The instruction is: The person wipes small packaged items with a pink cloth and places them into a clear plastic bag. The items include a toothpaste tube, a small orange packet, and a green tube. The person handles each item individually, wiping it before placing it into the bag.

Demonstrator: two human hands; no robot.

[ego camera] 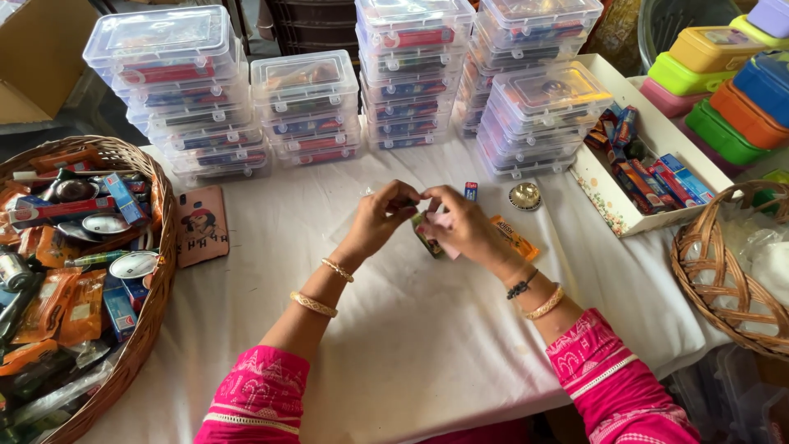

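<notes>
A small bundle of packets (434,233), green, pink and orange, is held just above the middle of a white tablecloth (411,345). It is pinched at its top by the left hand (380,220) and the right hand (462,225), fingertips closed and meeting. Just beyond lie a small blue box (471,191) and a round metal tin (524,196). Stacked clear plastic boxes (306,107) are ranged along the far edge. A wicker basket (156,271) of assorted packets sits left; a phone (201,224) lies beside it.
</notes>
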